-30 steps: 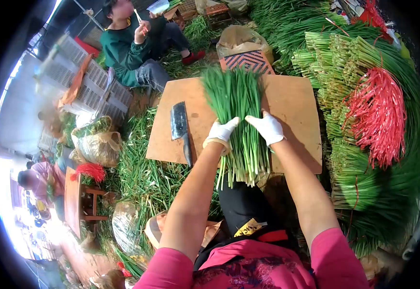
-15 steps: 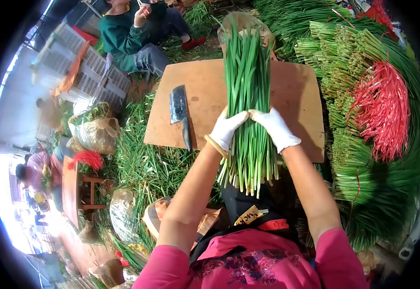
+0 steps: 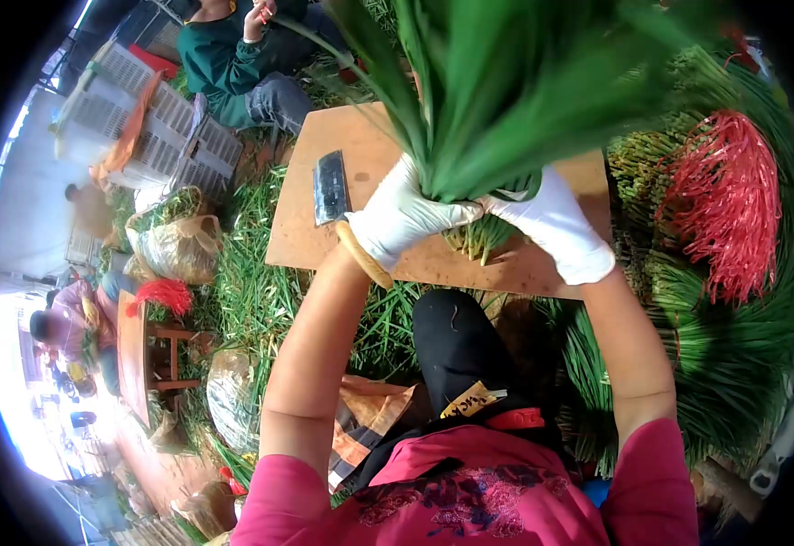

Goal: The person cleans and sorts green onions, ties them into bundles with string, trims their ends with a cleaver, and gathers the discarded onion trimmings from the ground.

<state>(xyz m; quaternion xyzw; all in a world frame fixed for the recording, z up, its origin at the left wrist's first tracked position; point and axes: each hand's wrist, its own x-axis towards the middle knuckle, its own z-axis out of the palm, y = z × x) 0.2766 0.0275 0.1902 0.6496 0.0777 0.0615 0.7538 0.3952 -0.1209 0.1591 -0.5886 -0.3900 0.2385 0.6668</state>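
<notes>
Upright over the board, the green leafy bunch (image 3: 497, 100) fans out, blurred.

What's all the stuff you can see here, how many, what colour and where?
chive bunch: one, green, over the table
table: one, brown, centre
cleaver: one, dark grey, table's left side
chive piles: several, green, right
red ties: two clumps, red, right pile and left bench
bench: one, brown, far left
crates: several, white, upper left
plastic bags: at least two, pale, left
loose leaves: uncountable, green, floor
other people: at least two, green top and pink top, left
left hand, right hand: white gloves, round the bunch
</notes>
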